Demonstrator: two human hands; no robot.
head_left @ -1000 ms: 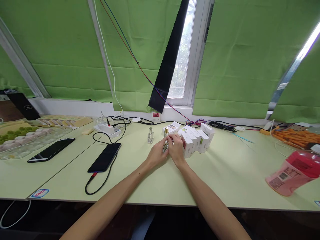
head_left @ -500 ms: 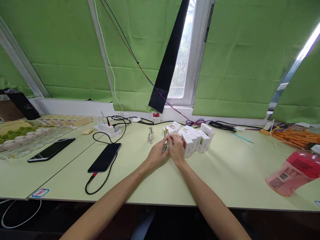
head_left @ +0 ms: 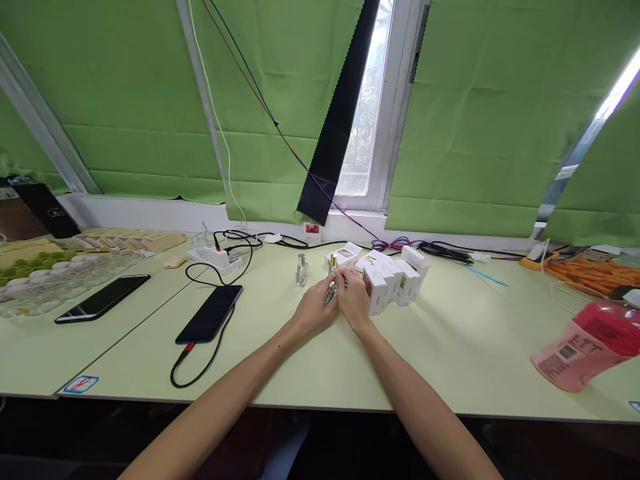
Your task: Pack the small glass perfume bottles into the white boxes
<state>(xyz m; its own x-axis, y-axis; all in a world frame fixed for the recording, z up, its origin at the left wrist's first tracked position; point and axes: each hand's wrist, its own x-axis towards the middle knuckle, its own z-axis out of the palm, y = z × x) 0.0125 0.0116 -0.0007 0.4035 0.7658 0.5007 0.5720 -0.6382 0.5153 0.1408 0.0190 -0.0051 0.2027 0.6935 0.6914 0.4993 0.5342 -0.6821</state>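
here, left hand (head_left: 314, 308) and right hand (head_left: 353, 299) meeting, both grips closed on a small glass bottle (head_left: 331, 291), just above the tabletop (head_left: 450, 347), white boxes (head_left: 393, 277) just beside, second bottle (head_left: 301, 271) near

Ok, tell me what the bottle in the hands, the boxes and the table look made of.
Bottle: apparently clear glass, glinting, mostly hidden by both hands. Boxes: likely matte white card, sharp folded edges. Table: smooth pale green, probably laminate, faint sheen.
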